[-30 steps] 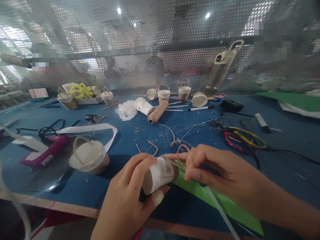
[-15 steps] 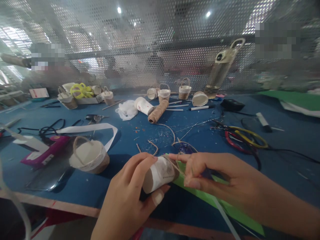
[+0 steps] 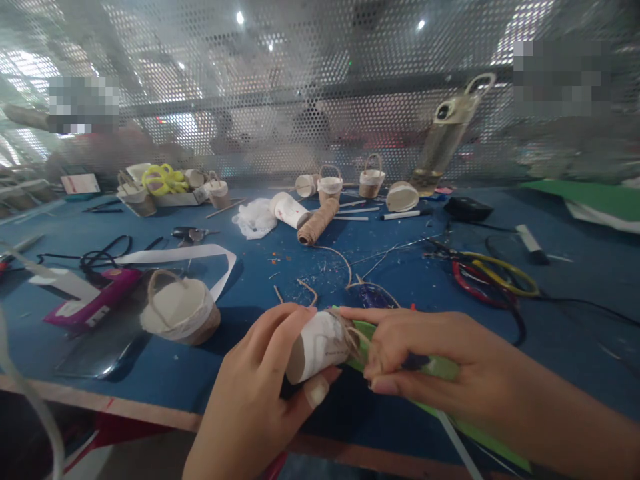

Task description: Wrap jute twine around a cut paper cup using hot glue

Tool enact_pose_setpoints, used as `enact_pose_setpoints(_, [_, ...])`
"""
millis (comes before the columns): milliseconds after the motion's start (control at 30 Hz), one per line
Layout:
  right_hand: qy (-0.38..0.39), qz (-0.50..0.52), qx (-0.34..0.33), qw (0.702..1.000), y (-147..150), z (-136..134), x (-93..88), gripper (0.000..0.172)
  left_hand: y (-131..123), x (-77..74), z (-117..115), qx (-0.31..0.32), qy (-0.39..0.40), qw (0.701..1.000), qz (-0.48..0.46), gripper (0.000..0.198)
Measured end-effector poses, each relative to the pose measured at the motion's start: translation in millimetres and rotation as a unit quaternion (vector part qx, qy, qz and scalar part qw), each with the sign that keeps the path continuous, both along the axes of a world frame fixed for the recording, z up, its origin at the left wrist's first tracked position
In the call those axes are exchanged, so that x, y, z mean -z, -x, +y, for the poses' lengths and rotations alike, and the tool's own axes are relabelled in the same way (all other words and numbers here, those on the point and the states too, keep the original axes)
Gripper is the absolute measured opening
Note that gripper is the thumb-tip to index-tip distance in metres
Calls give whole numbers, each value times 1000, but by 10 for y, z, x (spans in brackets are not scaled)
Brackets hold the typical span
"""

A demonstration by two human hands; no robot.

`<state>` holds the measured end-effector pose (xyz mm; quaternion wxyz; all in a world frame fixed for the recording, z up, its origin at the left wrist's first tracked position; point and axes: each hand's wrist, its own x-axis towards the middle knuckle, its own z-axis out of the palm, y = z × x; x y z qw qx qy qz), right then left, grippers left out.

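My left hand [image 3: 270,373] is closed around a small white paper cup [image 3: 320,350] lying on its side near the table's front edge. Brown twine [image 3: 354,339] wraps the cup's right end. My right hand [image 3: 420,360] pinches the twine beside that end, its index finger stretched toward the cup. Under the right hand lies a green sheet [image 3: 480,433]. To the left stands a finished-looking little basket [image 3: 183,310] with a twine handle and lace rim. A roll of twine [image 3: 319,221] lies further back, its loose strand trailing toward my hands.
A purple-and-white box [image 3: 93,303] and a phone [image 3: 93,357] lie at left. Red-and-yellow-handled pliers [image 3: 495,277] are at right. Several small baskets [image 3: 372,183], a white cup [image 3: 290,210] and a bottle [image 3: 445,140] stand along the perforated screen [image 3: 260,120].
My right hand has shifted slightly, its fingers curling lower beside the cup, and the twine there has moved with it. My left hand keeps its hold. The view has moved a little.
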<state>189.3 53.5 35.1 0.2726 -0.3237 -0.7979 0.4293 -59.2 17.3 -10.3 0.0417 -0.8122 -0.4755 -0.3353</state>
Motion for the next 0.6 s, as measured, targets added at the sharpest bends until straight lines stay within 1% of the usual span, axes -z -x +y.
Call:
enact_pose_setpoints(100, [-31, -1, -9, 999, 7, 6, 24, 23, -1, 0, 3, -1, -3, 1000, -1, 45])
enact_pose_setpoints(233, [-77, -4, -6, 997, 37, 7, 23, 25, 2, 4, -4, -1, -2, 1000, 0, 46])
enact_pose_setpoints(433, [-103, -7, -2, 995, 63, 1, 59, 23, -4, -4, -2, 3, -1, 1000, -3, 46])
enact_pose_setpoints(600, [-158, -29, -23, 987, 95, -18, 47, 22, -4, -12, 3, 7, 1, 1000, -5, 44])
